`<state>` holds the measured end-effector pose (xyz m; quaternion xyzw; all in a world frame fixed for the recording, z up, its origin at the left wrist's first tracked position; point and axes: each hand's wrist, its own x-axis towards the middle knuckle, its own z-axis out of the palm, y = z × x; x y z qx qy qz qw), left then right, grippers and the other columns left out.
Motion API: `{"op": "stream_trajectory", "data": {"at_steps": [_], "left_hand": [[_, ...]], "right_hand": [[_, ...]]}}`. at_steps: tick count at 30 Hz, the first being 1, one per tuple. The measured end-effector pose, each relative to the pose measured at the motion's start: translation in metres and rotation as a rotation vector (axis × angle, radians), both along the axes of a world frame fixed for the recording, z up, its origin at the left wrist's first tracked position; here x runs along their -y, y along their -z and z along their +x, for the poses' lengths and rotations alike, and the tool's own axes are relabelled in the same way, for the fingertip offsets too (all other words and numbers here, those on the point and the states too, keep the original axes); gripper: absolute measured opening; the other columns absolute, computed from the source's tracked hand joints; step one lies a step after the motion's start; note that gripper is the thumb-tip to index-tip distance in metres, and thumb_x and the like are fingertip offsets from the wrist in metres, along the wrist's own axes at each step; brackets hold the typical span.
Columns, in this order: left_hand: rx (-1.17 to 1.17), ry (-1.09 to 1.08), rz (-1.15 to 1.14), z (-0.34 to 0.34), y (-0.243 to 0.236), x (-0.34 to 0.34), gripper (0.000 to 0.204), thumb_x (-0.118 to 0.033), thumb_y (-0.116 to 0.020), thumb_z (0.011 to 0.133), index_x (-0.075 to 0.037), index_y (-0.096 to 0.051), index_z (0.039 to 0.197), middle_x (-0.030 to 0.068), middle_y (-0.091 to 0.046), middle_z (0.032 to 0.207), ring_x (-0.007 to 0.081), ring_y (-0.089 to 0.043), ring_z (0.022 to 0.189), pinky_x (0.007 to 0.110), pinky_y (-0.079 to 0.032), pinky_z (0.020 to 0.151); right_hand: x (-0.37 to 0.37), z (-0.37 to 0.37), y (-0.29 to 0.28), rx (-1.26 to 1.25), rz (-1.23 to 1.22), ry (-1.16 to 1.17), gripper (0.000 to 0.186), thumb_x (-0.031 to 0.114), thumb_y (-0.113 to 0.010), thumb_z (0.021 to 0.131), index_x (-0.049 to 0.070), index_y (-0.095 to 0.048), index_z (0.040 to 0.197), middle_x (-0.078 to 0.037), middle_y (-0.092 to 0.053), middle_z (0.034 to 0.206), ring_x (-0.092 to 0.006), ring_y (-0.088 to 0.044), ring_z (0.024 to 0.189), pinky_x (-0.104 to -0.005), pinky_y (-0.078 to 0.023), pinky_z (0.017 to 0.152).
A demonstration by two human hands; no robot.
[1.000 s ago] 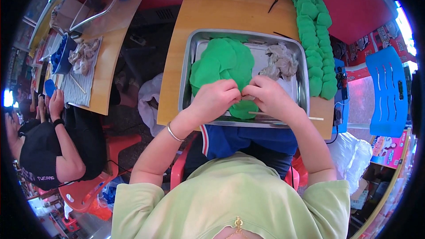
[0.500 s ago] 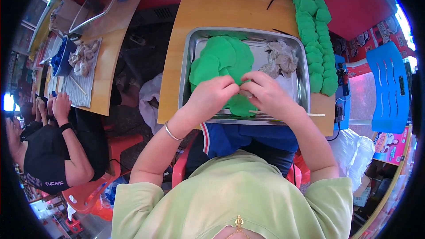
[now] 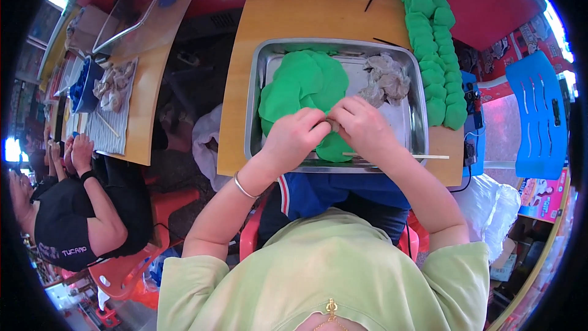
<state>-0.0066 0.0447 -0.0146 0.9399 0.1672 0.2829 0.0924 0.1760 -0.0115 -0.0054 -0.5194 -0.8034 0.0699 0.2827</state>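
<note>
Being pinched above the tray (image 3: 404, 120) by the left hand (image 3: 295, 137) and right hand (image 3: 361, 127), a small greyish piece (image 3: 334, 125) appears unfinished; green rounds (image 3: 306, 83) are already piled, grey lumps (image 3: 388, 79) left.

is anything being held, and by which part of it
A small greyish-beige piece, held between the left hand and the right hand; which part they grip is hidden.

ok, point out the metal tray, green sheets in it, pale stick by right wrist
Metal tray (image 3: 401, 120), head view, bare floor
Green sheets (image 3: 306, 86), head view, pile's middle
Pale stick (image 3: 432, 157), head view, right end
</note>
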Motion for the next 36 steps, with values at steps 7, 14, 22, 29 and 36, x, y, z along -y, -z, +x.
{"op": "stream_trajectory", "data": {"at_steps": [7,14,22,29,36], "left_hand": [[0.076,-0.013,-0.31,-0.002,-0.003,-0.001,0.014,-0.004,-0.061,0.074,-0.004,-0.056,0.086,0.0097,-0.059,0.082,0.0251,-0.06,0.078,0.034,-0.049,0.062],[0.165,-0.027,-0.561,-0.005,-0.004,-0.005,0.019,0.005,-0.066,0.074,-0.001,-0.056,0.089,0.01,-0.059,0.082,0.023,-0.06,0.072,0.031,-0.049,0.063],[0.217,-0.016,-0.633,-0.002,0.002,-0.003,0.017,0.002,-0.063,0.075,-0.003,-0.051,0.086,0.0116,-0.054,0.076,0.0287,-0.054,0.072,0.036,-0.044,0.063],[0.201,-0.019,-0.548,-0.002,0.006,-0.005,0.019,0.005,-0.067,0.074,-0.001,-0.052,0.084,0.0088,-0.057,0.079,0.0228,-0.057,0.072,0.031,-0.047,0.064],[0.184,-0.023,-0.572,-0.002,0.006,-0.004,0.019,0.005,-0.066,0.074,-0.002,-0.05,0.083,0.0089,-0.057,0.078,0.0229,-0.057,0.072,0.031,-0.046,0.064]], "right_hand": [[-0.003,0.006,-0.003,-0.15,-0.138,-0.006,0.024,-0.004,-0.063,0.068,0.004,-0.057,0.091,-0.011,-0.057,0.087,-0.0303,-0.058,0.077,-0.0371,-0.049,0.068],[-0.009,0.016,-0.007,-0.275,-0.178,-0.184,0.018,0.002,-0.065,0.074,0.0,-0.061,0.091,-0.013,-0.061,0.093,-0.0295,-0.061,0.083,-0.0353,-0.05,0.071],[-0.009,0.007,-0.01,-0.083,-0.131,-0.06,0.01,0.006,-0.067,0.073,0.001,-0.061,0.079,-0.01,-0.061,0.083,-0.0281,-0.061,0.075,-0.0363,-0.05,0.065],[-0.008,0.001,-0.009,-0.025,-0.135,0.073,0.012,0.007,-0.068,0.068,0.007,-0.059,0.076,-0.006,-0.059,0.073,-0.0255,-0.06,0.072,-0.0369,-0.048,0.059],[-0.006,0.012,-0.004,-0.004,-0.01,-0.077,0.004,0.012,-0.065,0.071,0.01,-0.063,0.074,-0.004,-0.058,0.076,-0.0232,-0.059,0.074,-0.036,-0.048,0.058]]}}
